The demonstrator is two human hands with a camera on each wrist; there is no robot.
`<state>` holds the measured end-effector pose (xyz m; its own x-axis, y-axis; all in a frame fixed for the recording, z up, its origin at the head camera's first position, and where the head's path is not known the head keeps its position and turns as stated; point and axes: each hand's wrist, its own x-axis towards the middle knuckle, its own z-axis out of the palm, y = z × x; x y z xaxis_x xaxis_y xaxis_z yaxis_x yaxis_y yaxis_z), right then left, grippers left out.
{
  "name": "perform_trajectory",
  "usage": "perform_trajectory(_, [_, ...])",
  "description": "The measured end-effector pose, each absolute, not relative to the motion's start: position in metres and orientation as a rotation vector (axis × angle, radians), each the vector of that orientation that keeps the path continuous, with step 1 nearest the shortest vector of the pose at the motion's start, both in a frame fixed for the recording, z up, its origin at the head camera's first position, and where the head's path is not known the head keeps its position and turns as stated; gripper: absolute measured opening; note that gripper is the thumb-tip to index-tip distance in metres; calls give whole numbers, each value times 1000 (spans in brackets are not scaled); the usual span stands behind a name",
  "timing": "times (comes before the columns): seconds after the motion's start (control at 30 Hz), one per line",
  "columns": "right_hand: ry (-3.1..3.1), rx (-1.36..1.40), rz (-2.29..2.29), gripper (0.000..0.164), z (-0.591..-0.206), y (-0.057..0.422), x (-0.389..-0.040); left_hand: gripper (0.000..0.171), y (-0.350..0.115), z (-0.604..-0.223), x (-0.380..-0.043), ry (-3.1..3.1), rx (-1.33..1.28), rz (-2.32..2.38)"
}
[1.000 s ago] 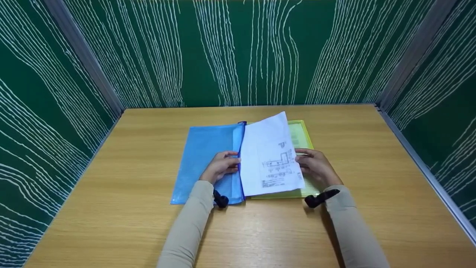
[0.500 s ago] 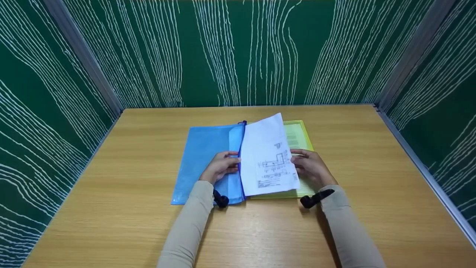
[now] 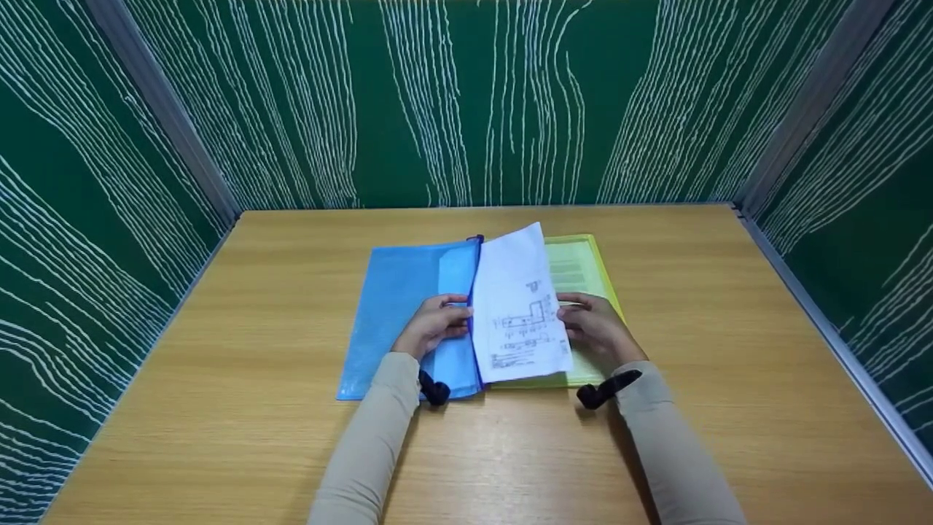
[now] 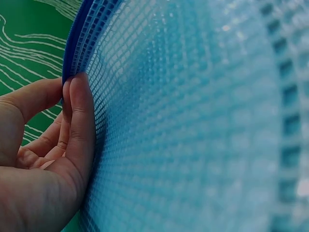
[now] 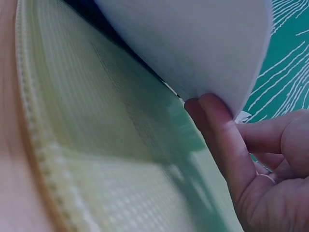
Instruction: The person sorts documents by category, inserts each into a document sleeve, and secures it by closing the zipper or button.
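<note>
A blue mesh zip pouch (image 3: 401, 292) lies on the table, its zipped mouth facing right. My left hand (image 3: 435, 324) pinches the edge of that mouth; in the left wrist view thumb and fingers (image 4: 79, 111) grip the dark blue zip band. White paper (image 3: 514, 306) printed with a technical drawing is partly inside the pouch, its left part showing pale through the mesh. My right hand (image 3: 598, 324) pinches the paper's right edge between thumb and fingers, as the right wrist view (image 5: 227, 125) also shows. Beneath the paper lies a yellow-green mesh pouch (image 3: 583, 273) with printed sheets inside.
The wooden table (image 3: 219, 437) stretches around both pouches. Green walls (image 3: 466, 109) with white wavy lines and grey corner posts enclose it on the back and sides. Black wrist straps (image 3: 609, 390) sit on both sleeves.
My right hand has moved left with the paper, and more of the sheet now shows inside the blue pouch. More of the yellow-green pouch is uncovered. The left hand stays in place.
</note>
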<state>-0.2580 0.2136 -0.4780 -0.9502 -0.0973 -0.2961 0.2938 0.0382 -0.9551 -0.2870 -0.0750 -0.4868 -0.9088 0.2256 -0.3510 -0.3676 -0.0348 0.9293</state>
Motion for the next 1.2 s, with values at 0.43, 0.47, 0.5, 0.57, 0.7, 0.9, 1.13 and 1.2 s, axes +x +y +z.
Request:
perform_trajectory(0.43, [2046,166,-1988,45,-481,198,-259,45,-73,-486,-287,1849,-160,1987])
perform_trajectory(0.47, [2047,168,-1986,45,-481,197,-259,45,-73,-486,-287,1851,-163,1984])
perform_trajectory(0.5, [2047,172,-1990,45,-481,196,-258,45,-73,-485,-287,1856,-161,1980])
perform_trajectory(0.57, [2048,186,-2000,43,-482,192,-258,45,-73,-485,-287,1856,-163,1975])
perform_trajectory(0.7, [2056,183,-2006,42,-483,186,-257,45,-72,-485,-286,1856,-167,1971])
perform_trajectory(0.9, [2031,161,-2015,43,-484,176,-257,45,-70,-485,-285,1853,-155,1979])
perform_trajectory(1.13, [2002,159,-2025,44,-482,168,-255,47,-68,-485,-283,1794,-113,2039])
perform_trajectory(1.2, [1996,180,-2024,42,-481,165,-254,47,-68,-485,-283,1799,-110,2036])
